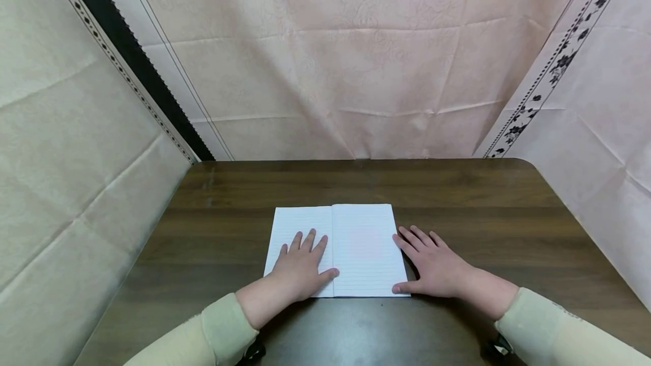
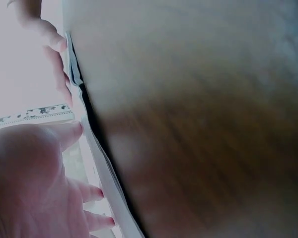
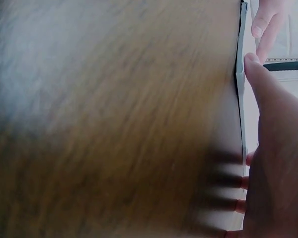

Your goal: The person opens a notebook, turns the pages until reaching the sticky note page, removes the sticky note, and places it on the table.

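Note:
An open notebook [image 1: 363, 247] with lined white pages lies flat on the brown wooden table. My left hand [image 1: 301, 273] rests on its left page with the fingers spread, the thumb reaching just past the centre fold. At the right edge of the notebook is my right hand [image 1: 434, 267], fingers extended; its thumb touches the lower right corner and its index fingertip meets the page's side. In the left wrist view, the notebook's edge [image 2: 102, 156] shows side-on beside my left hand [image 2: 35, 183]. The right wrist view shows my right hand [image 3: 280, 148] along the thin notebook edge [image 3: 241, 74].
The wooden table [image 1: 244, 185] has rounded far corners. Pale creased cloth [image 1: 356, 72] hangs behind it and at both sides, with a dark gap [image 1: 137, 55] at the back left. A black band [image 1: 500, 346] sits at the right sleeve.

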Tool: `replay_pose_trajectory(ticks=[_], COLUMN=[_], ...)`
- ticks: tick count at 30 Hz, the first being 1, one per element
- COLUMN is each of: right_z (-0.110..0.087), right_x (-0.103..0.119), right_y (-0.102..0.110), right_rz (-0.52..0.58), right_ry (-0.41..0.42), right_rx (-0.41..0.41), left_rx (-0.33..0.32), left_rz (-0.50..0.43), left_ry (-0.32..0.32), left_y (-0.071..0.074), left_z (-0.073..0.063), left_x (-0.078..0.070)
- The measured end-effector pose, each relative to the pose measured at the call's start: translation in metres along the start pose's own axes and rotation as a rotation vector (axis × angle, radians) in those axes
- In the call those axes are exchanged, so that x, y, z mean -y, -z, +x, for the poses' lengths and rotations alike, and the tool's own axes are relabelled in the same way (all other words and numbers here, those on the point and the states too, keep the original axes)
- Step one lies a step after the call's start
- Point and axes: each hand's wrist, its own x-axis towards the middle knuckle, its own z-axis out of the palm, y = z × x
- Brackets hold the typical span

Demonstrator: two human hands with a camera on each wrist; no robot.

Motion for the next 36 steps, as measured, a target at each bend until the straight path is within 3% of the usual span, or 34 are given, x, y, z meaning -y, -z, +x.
replay_pose_trajectory(ticks=[19, 28, 36], right_z=[-0.0026, -0.0011, 0.0002], right_x=[0.0026, 0.0031, 0.0031], right_y=[0.0029, 0.0025, 0.0021], right_rz=[0.002, 0.002, -0.007], right_ry=[-0.003, -0.007, -0.009], right_rx=[-0.041, -0.040, -0.055], left_rx=[0.001, -0.028, -0.061], left_rz=[0.010, 0.027, 0.069], left_ry=[0.006, 0.013, -0.032], left_y=[0.0027, 0.0023, 0.0055], left_z=[0.0000, 0.0017, -0.0016], left_x=[-0.0033, -0.0048, -0.0102])
